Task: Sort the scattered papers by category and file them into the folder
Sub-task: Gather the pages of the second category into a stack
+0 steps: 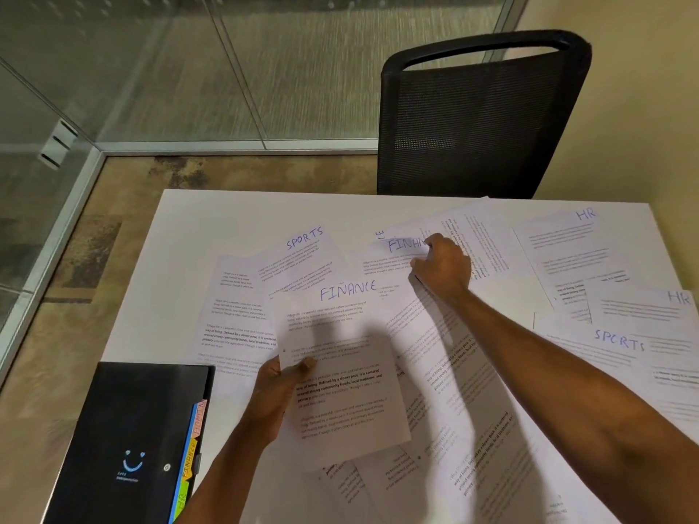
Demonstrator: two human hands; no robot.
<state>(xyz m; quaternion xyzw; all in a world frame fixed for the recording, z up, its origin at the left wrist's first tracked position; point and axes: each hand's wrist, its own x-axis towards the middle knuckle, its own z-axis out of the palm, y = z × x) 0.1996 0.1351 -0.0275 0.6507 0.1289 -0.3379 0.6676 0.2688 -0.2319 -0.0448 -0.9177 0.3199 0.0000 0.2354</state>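
Note:
My left hand [278, 387] holds a sheet headed FINANCE [340, 357] by its left edge, lifted above the white table [196, 236]. My right hand [442, 268] reaches far across and pinches the edge of a second FINANCE sheet [393, 255] lying on the table. A SPORTS sheet [302, 255] lies left of it. Two HR sheets [567, 243] [643, 308] and another SPORTS sheet [620, 353] lie at the right. The black folder [128, 440] with coloured tabs rests closed at the table's front left corner.
A black mesh office chair [476, 119] stands behind the table's far edge. Glass partition walls run along the left and back. More printed sheets overlap under my arms at the table's front [435, 448].

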